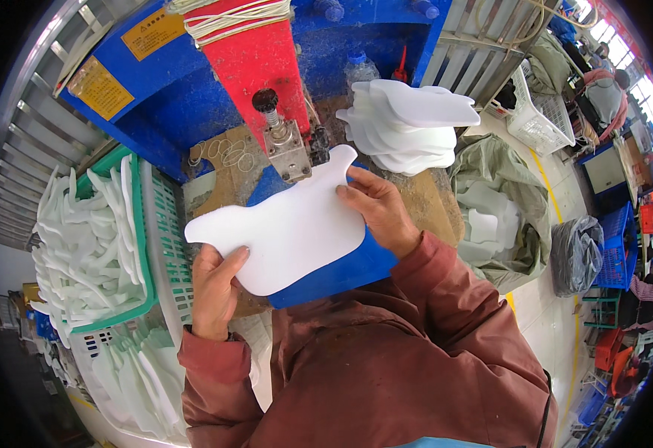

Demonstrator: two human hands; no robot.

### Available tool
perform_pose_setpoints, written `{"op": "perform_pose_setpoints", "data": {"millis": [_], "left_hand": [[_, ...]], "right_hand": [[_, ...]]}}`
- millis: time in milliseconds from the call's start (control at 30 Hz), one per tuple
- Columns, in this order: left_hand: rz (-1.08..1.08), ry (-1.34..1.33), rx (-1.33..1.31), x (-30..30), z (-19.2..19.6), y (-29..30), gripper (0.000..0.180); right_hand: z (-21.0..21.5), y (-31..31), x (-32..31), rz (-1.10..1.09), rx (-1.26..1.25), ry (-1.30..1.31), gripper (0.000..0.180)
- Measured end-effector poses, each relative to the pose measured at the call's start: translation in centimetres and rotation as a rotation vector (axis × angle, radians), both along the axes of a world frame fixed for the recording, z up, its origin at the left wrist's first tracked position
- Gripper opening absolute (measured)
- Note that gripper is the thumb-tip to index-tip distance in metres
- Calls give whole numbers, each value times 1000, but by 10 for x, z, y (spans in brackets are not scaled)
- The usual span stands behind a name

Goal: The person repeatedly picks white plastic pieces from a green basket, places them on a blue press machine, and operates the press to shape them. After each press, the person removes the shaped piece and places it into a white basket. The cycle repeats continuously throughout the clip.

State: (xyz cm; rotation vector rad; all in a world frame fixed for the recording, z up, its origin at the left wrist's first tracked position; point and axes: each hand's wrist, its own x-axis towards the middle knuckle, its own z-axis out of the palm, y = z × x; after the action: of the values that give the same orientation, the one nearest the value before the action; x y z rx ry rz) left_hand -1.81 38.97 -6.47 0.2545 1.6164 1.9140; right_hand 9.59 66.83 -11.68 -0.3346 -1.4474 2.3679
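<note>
A flat white foam-like sheet (296,224) with a curved, shaped outline lies across both of my hands, its far edge close to the metal head (288,153) of a red and blue machine. My left hand (218,287) grips its lower left corner, thumb on top and fingers underneath. Its right edge is pinched by my right hand (382,209). Under the sheet is a blue board (356,272). Beyond my right hand a stack of similar white pieces (409,123) rests on the brown worktop (446,209).
On the left, a green basket (147,261) overflows with white pieces; a white crate (91,343) below holds more. At right stand a greenish sack (532,201) with white pieces and a grey bagged bin (577,257). A plastic bottle (360,71) stands behind the stack.
</note>
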Motion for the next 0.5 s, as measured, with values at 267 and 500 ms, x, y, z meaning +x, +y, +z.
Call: {"op": "perform_pose_setpoints", "data": {"millis": [267,500], "left_hand": [[-107,-16,-56,-12,-2,30,44],[-138,5,-66,-39,-8,55,31]], "right_hand": [[1,26,8,-124,-34,-20,42],[20,42,1,-159,52,-57,43]]}}
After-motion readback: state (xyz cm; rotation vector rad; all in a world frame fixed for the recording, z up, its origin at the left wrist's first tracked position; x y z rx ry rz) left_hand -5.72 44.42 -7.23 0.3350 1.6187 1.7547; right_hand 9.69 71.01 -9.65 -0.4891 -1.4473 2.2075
